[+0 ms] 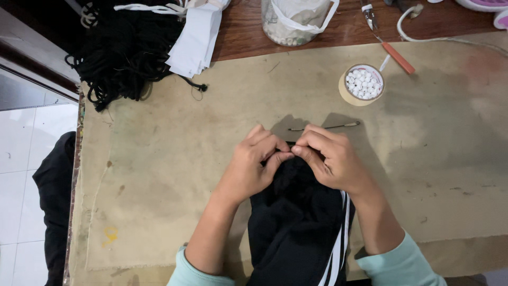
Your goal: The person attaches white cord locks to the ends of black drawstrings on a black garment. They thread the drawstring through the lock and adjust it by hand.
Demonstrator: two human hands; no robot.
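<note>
Garment: a black fabric garment with white side stripes (296,222) lies on the bench at the near edge, between the forearms, its top end bunched under the fingers.
Left hand: the left hand (248,169) has its grip closed on the garment's top edge, thumb and fingers pinching the cloth.
Right hand: the right hand (330,159) pinches the same edge just beside it, fingertips touching those of the left.
Bench: a worn tan cloth-covered bench (159,159) carries everything.
Needle tool: a thin metal threading tool (325,126) lies just beyond the knuckles.
Beads: a small round tub of white beads (363,82) sits farther back, to the right.
Cords: a heap of black cords (124,53) lies at the far left.
Jar: a clear plastic jar (296,21) stands at the far edge.
</note>
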